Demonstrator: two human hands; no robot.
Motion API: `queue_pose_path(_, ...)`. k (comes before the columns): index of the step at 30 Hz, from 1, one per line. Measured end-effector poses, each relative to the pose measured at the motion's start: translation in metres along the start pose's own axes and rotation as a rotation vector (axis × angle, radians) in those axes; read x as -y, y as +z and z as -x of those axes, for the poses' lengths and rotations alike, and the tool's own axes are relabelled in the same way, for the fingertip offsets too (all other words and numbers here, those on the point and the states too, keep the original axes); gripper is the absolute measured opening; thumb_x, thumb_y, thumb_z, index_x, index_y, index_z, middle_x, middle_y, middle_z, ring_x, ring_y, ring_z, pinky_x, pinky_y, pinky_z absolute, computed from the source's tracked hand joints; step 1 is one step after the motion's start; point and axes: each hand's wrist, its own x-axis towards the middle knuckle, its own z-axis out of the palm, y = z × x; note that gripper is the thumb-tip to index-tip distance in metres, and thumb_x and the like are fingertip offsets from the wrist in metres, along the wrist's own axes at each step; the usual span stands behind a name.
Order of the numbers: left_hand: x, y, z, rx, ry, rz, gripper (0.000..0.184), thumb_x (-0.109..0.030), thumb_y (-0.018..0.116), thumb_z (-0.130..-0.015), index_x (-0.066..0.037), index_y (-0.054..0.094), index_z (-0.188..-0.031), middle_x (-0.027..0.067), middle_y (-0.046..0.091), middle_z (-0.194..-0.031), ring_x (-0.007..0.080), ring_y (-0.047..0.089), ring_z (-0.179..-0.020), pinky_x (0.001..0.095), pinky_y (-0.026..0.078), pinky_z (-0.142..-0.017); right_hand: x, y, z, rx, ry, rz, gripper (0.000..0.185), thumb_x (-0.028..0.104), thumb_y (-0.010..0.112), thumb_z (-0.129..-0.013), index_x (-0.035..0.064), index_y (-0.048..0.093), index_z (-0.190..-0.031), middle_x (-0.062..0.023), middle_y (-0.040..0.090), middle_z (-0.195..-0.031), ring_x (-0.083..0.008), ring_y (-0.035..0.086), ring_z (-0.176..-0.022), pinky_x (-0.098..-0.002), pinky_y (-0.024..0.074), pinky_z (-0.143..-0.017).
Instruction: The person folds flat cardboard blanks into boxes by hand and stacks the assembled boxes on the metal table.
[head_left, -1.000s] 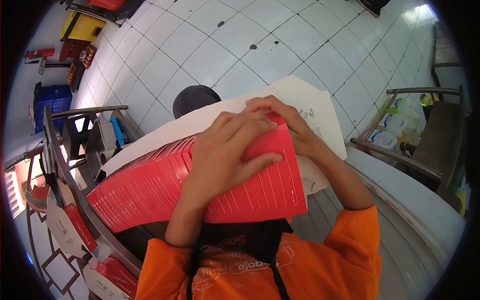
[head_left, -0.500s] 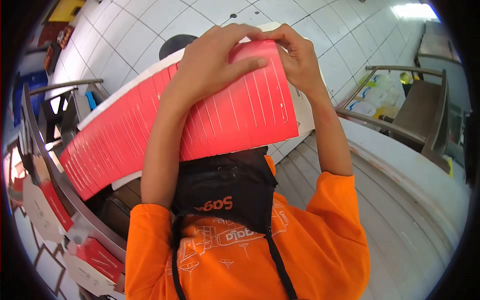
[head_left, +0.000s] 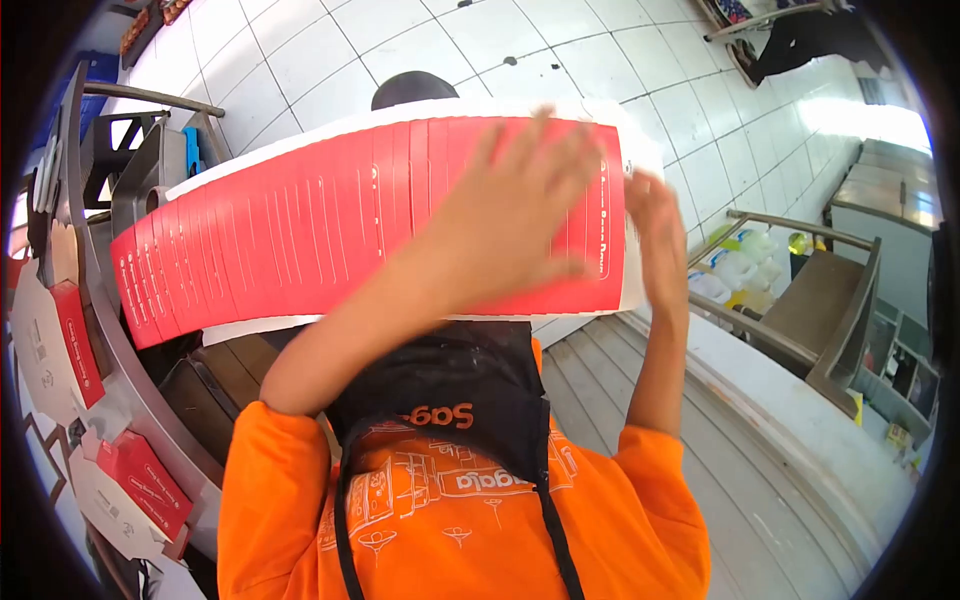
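Observation:
A long fanned stack of red printed cardboard sheets (head_left: 330, 230) lies across my front, its white edges showing along the far side. My left hand (head_left: 530, 200) is over the right part of the stack, blurred, with its fingers spread. At the right end of the stack is my right hand (head_left: 655, 230), also blurred, its fingers stretched out along the edge. White lettering runs down the rightmost sheet. I cannot tell how firmly either hand touches the cardboard.
Red-and-white cardboard pieces (head_left: 140, 485) sit at the lower left, by a metal rail (head_left: 140, 400). A dark round object (head_left: 415, 88) is beyond the stack. To the right, a metal-framed rack (head_left: 820, 290) stands near plastic containers (head_left: 745, 265). A person's dark-clothed leg (head_left: 810, 45) shows at upper right.
Both hands have come off the far right corner of the stack. My left hand has moved down over it with fingers spread; my right hand has dropped to its right end. The stack lies more level.

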Motion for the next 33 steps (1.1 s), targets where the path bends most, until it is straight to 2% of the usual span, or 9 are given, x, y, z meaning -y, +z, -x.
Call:
queue_pose_path(2, -0.025, 0.008, 0.028, 0.069, -0.011, 0.024, 0.096, -0.061, 0.067, -0.092, -0.006, 0.035, -0.164, 0.0147, 0.033, -0.17, 0.0394, 0.027, -0.158, 0.0632, 0.021, -0.125, -0.016, 0.026, 0.067, -0.051, 0.205, -0.364, 0.071, 0.056, 0.029, -0.115, 0.001, 0.035, -0.16, -0.0162, 0.045, -0.162, -0.0276, 0.042, -0.15, -0.0447, 0.0294, -0.126)
queue_pose_path(7, -0.039, 0.037, 0.042, 0.073, -0.021, -0.08, 0.097, -0.064, 0.064, -0.093, -0.006, 0.034, -0.165, 0.0126, 0.03, -0.173, 0.0371, 0.026, -0.159, 0.0627, 0.018, -0.126, -0.033, 0.06, 0.092, -0.068, 0.252, -0.551, 0.068, 0.049, 0.03, -0.116, 0.0017, 0.029, -0.165, -0.014, 0.036, -0.168, -0.027, 0.035, -0.155, -0.0444, 0.0258, -0.128)
queue_pose_path(13, -0.035, 0.039, 0.043, 0.066, -0.021, -0.093, 0.096, -0.067, 0.058, -0.096, -0.004, 0.033, -0.165, 0.013, 0.03, -0.173, 0.0356, 0.025, -0.16, 0.0613, 0.017, -0.128, -0.036, 0.046, 0.078, 0.011, 0.305, -0.489, 0.063, 0.042, 0.028, -0.118, -0.0021, 0.03, -0.164, -0.0162, 0.034, -0.169, -0.0273, 0.034, -0.155, -0.0411, 0.0266, -0.128)
queue_pose_path(15, -0.035, 0.041, 0.044, 0.025, -0.011, -0.06, 0.096, -0.068, 0.056, -0.097, -0.004, 0.033, -0.165, 0.0132, 0.031, -0.172, 0.035, 0.025, -0.161, 0.0607, 0.016, -0.128, -0.03, 0.028, 0.053, -0.018, 0.198, -0.176, 0.063, 0.042, 0.027, -0.118, -0.0018, 0.031, -0.163, -0.0167, 0.033, -0.169, -0.0274, 0.031, -0.157, -0.0411, 0.0226, -0.13)
queue_pose_path(19, -0.039, 0.051, 0.049, 0.005, -0.013, -0.025, 0.096, -0.07, 0.053, -0.098, -0.004, 0.033, -0.164, 0.0135, 0.032, -0.172, 0.034, 0.024, -0.161, 0.0601, 0.016, -0.129, 0.033, 0.056, -0.035, -0.045, -0.023, -0.113, 0.064, 0.045, 0.028, -0.117, 0.0018, 0.035, -0.163, -0.0165, 0.035, -0.169, -0.0288, 0.024, -0.161, -0.0436, 0.0179, -0.132)
queue_pose_path(22, -0.031, 0.05, 0.05, -0.043, -0.013, -0.053, 0.098, -0.07, 0.056, -0.096, -0.002, 0.033, -0.164, 0.0146, 0.033, -0.171, 0.0337, 0.026, -0.16, 0.0605, 0.018, -0.128, 0.02, 0.063, -0.079, 0.178, -0.05, -0.122, 0.063, 0.046, 0.033, -0.116, 0.0029, 0.039, -0.161, -0.0157, 0.036, -0.169, -0.028, 0.025, -0.161, -0.0423, 0.0207, -0.131)
queue_pose_path(27, -0.024, 0.059, 0.035, -0.047, -0.052, -0.065, 0.1, -0.068, 0.062, -0.092, -0.001, 0.037, -0.161, 0.0166, 0.036, -0.169, 0.0342, 0.031, -0.157, 0.061, 0.02, -0.127, 0.022, 0.046, -0.097, 0.256, -0.013, 0.059, 0.058, 0.044, 0.042, -0.114, 0.0021, 0.05, -0.153, -0.0113, 0.049, -0.157, -0.0228, 0.046, -0.145, -0.0371, 0.0359, -0.12)
queue_pose_path(31, -0.019, 0.021, 0.041, -0.136, -0.003, 0.375, 0.092, -0.056, 0.069, -0.093, 0.003, 0.038, -0.156, 0.024, 0.04, -0.162, 0.0405, 0.035, -0.153, 0.058, 0.027, -0.125, 0.045, 0.039, -0.104, 0.218, 0.012, 0.172, 0.063, 0.045, 0.046, -0.112, 0.0012, 0.046, -0.157, -0.0133, 0.046, -0.159, -0.0255, 0.043, -0.147, -0.039, 0.0363, -0.121)
queue_pose_path(33, -0.008, -0.016, 0.076, -0.39, -0.117, 0.236, 0.087, -0.046, 0.073, -0.093, 0.0, 0.038, -0.158, 0.0244, 0.039, -0.162, 0.0432, 0.035, -0.153, 0.0573, 0.028, -0.124, 0.045, 0.034, -0.111, 0.222, -0.051, 0.206, 0.064, 0.049, 0.045, -0.112, 0.0023, 0.046, -0.157, -0.0135, 0.045, -0.161, -0.0281, 0.04, -0.15, -0.0429, 0.0315, -0.123)
